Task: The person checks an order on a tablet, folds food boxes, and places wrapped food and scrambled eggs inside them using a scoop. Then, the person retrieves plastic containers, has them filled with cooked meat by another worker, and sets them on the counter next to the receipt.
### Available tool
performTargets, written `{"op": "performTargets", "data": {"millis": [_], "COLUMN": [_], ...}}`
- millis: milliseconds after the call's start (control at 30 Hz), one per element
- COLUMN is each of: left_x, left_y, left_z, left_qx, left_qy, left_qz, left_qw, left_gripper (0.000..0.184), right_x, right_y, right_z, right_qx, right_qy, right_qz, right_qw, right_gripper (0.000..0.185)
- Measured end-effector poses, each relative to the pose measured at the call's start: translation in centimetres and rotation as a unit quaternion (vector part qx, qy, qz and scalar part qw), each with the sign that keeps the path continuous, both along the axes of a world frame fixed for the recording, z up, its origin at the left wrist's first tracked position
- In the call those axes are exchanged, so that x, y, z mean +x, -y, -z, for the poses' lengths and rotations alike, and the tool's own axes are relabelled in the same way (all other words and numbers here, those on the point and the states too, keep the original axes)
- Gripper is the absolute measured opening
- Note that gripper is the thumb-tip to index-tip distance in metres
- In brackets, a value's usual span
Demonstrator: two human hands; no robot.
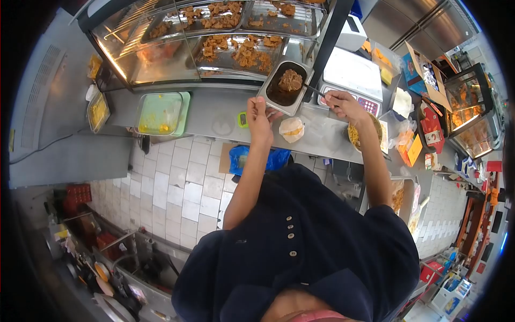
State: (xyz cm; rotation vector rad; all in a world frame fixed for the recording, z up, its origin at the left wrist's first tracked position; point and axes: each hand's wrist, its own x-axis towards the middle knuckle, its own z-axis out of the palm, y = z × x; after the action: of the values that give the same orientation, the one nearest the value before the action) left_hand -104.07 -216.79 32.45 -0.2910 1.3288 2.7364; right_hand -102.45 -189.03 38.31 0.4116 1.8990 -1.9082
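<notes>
My left hand point(260, 119) is closed on the near left rim of a deep steel food pan point(264, 95), thumb on top. The pan is tilted at the front of the display case and holds dark sauce and a brown clump of food point(290, 80). My right hand point(346, 105) grips a serving utensil point(313, 88) by its thin dark handle, which reaches over the pan's right rim to the clump; its head is hidden. On the steel counter point(206, 114) below the pan lies a round pale bun point(292, 129) with yellow filling.
A glass display case point(188, 83) with trays of fried pieces stands ahead. A white scale point(351, 75) is beside my right hand, and a bowl of yellow shreds point(354, 140) sits under that forearm. A green tray point(161, 114) and a small green timer-like device point(243, 119) lie leftward.
</notes>
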Motion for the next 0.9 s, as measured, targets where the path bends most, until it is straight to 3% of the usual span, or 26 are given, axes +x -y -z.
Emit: {"op": "performTargets", "data": {"millis": [233, 400, 500, 600, 900], "left_x": [0.7, 4.5, 6.5, 8.0, 9.8], "left_y": [3.3, 7.7, 9.3, 10.9, 9.6], "left_z": [2.8, 0.3, -2.1, -1.0, 1.2], "left_qx": [-0.030, -0.029, -0.085, -0.113, -0.136], "left_qy": [0.016, 0.041, 0.038, 0.036, 0.077], "left_qz": [-0.027, -0.077, -0.093, -0.101, 0.006], "left_qw": [0.999, 0.996, 0.991, 0.988, 0.988], "left_gripper": [0.018, 0.018, 0.022, 0.023, 0.017], "right_x": [-0.3, 0.2, 0.6, 1.1, 6.9], "right_y": [2.0, 5.4, 7.6, 8.8, 5.7], "right_z": [1.2, 0.4, 0.7, 1.8, 2.9], "right_qx": [0.045, 0.012, -0.012, -0.022, -0.012], "right_qy": [-0.034, -0.019, -0.013, -0.009, -0.002], "right_qz": [-0.041, -0.058, -0.088, -0.126, -0.073], "right_qw": [0.998, 0.998, 0.996, 0.992, 0.997], "right_gripper": [0.024, 0.028, 0.029, 0.028, 0.023]}}
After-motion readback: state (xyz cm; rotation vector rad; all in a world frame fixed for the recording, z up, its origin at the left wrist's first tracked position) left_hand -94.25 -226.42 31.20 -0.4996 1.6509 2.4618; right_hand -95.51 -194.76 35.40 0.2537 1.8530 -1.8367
